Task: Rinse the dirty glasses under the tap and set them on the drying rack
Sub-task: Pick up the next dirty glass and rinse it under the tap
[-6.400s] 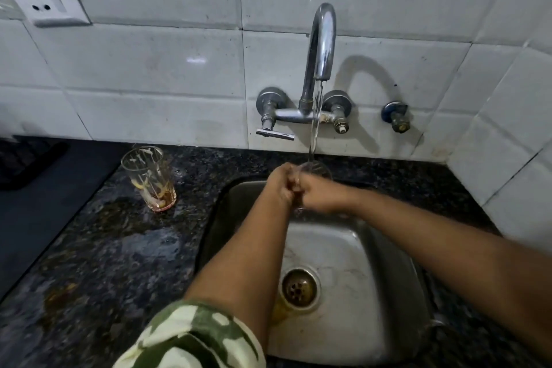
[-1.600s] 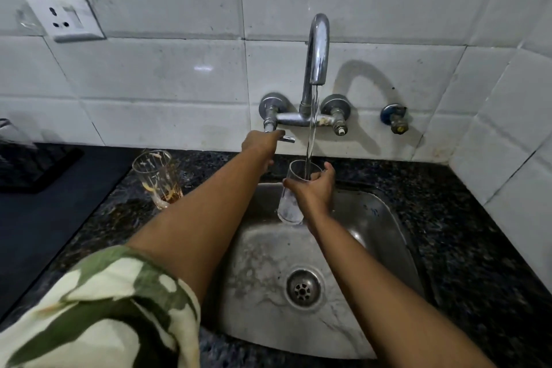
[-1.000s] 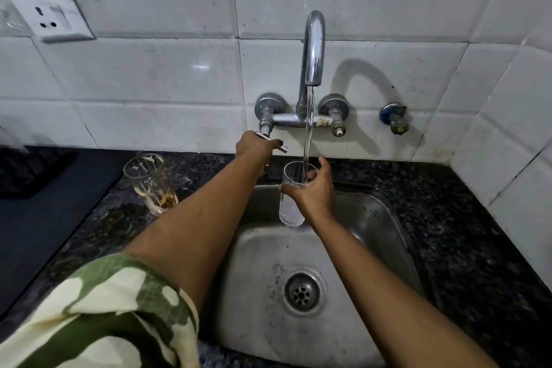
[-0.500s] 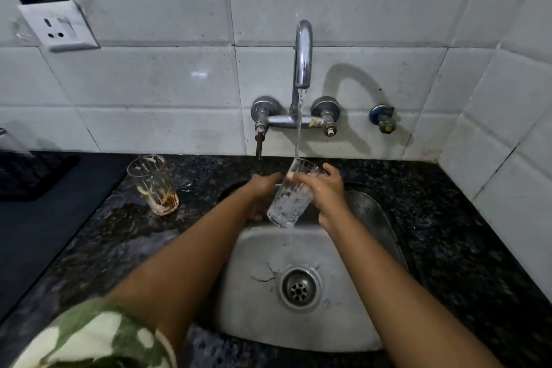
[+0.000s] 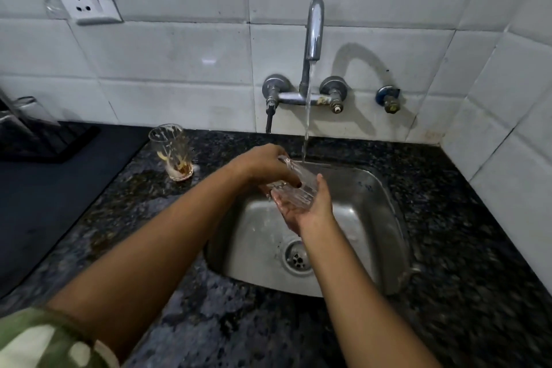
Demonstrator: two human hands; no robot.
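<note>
A clear glass (image 5: pixel 298 185) lies tilted on its side between both my hands over the steel sink (image 5: pixel 379 218). My left hand (image 5: pixel 263 166) grips it from above, near its rim. My right hand (image 5: pixel 304 206) cups it from below, palm up. Water runs from the chrome tap (image 5: pixel 314 30) and strikes the glass near its upper end. A second glass (image 5: pixel 171 151), smeared with brown residue, stands upright on the counter left of the sink. A dark drying rack (image 5: pixel 44 140) holding an upturned glass (image 5: pixel 30 109) sits at the far left edge.
The sink sits in a dark speckled granite counter (image 5: pixel 463 248), wet around the dirty glass. White tiled walls rise behind and at the right. A wall socket (image 5: pixel 86 1) is at upper left, a small blue valve (image 5: pixel 388 98) right of the tap. The drain (image 5: pixel 297 257) lies below my right wrist.
My left hand left the tap lever and came onto the glass. The glass has tipped from upright to nearly on its side, and my right hand has turned palm up beneath it.
</note>
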